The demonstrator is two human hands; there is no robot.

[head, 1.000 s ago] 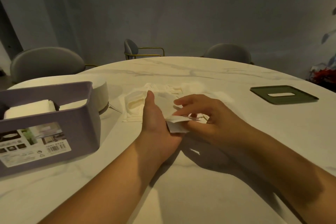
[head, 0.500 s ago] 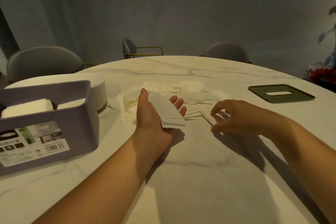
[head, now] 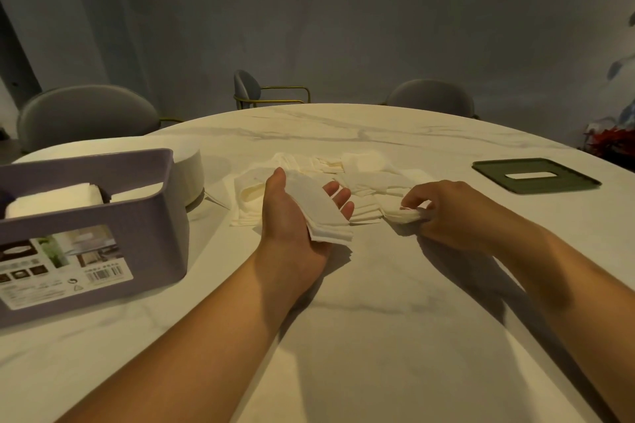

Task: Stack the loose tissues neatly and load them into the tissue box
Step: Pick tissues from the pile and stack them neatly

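Loose white tissues (head: 364, 175) lie spread on the marble table (head: 378, 336) in the middle. My left hand (head: 292, 216) is palm up with fingers straight, and a small neat stack of folded tissues (head: 323, 213) rests on it. To its right, my right hand (head: 446, 209) pinches a folded tissue (head: 400, 215) at the edge of the pile. The purple tissue box (head: 103, 227) stands open at the left with white tissues (head: 55, 197) inside.
The dark green box lid (head: 536, 175) with a slot lies at the right of the table. A round white object (head: 189, 175) sits behind the box. Grey chairs (head: 86, 113) stand around the far side. Red flowers (head: 611, 144) are at the right edge.
My right hand left the stack on my left palm, moved right to the pile and took hold of another tissue. My left hand stayed, palm up with the stack.
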